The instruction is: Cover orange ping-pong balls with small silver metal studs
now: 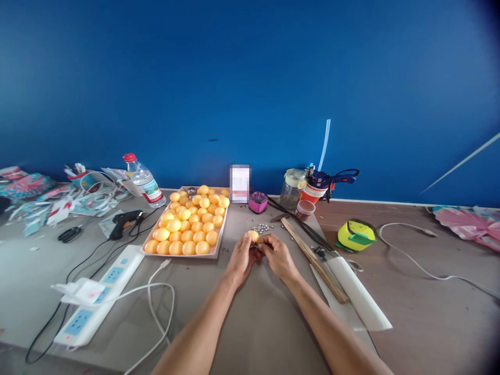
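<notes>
An orange ping-pong ball (253, 236) is between the fingertips of my left hand (241, 259), which is closed on it. My right hand (278, 256) is pinched together right beside the ball; whatever lies between its fingers is too small and hidden to make out. Just beyond the hands is a small pile of shiny silver beads (263, 228). To the left, a shallow box (221, 240) holds many more orange balls in a heap.
Left: a power strip (107, 291), white cable (172, 302), hot glue gun (124, 223) and water bottle (145, 182). Right: wooden sticks (316, 263), a white roll (359, 297) and yellow tape (354, 235). A purple container (258, 202) and lidded jar (292, 188) stand near the blue wall.
</notes>
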`<state>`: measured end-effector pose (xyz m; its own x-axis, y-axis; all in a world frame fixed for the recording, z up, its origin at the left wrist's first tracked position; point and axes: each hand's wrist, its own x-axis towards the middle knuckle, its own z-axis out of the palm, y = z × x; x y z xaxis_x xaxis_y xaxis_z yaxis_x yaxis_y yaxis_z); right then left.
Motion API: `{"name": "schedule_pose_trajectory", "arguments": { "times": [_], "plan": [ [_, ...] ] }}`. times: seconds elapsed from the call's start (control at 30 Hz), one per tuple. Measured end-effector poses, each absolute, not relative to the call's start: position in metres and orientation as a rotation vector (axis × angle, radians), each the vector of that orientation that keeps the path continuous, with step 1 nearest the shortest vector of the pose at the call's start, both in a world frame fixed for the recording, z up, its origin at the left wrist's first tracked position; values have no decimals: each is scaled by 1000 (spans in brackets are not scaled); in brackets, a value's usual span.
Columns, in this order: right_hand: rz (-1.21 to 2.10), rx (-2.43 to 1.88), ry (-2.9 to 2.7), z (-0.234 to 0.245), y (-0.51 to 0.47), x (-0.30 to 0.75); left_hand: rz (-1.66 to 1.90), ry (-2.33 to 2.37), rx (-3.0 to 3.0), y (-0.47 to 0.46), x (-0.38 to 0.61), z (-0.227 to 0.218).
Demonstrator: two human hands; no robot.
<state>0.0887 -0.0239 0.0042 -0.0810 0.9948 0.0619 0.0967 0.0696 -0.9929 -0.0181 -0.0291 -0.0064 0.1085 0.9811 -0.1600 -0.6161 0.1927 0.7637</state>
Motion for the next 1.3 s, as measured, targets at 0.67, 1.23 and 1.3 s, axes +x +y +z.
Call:
{"name": "schedule_pose_trajectory", "arguments": {
  "times": [0.67, 1.23, 1.3],
  "plan": [
    [1076, -1187, -1304, -13, -23, 80, 1329, 782, 672, -34, -15, -7],
    [214, -1486, -2103, -18, -7, 116, 1237, 715, 401, -25, -26, 2],
    [198, -1474, -2210, -17, -8, 113, 1226, 708, 400, -26, -27, 3]
  ]
}}
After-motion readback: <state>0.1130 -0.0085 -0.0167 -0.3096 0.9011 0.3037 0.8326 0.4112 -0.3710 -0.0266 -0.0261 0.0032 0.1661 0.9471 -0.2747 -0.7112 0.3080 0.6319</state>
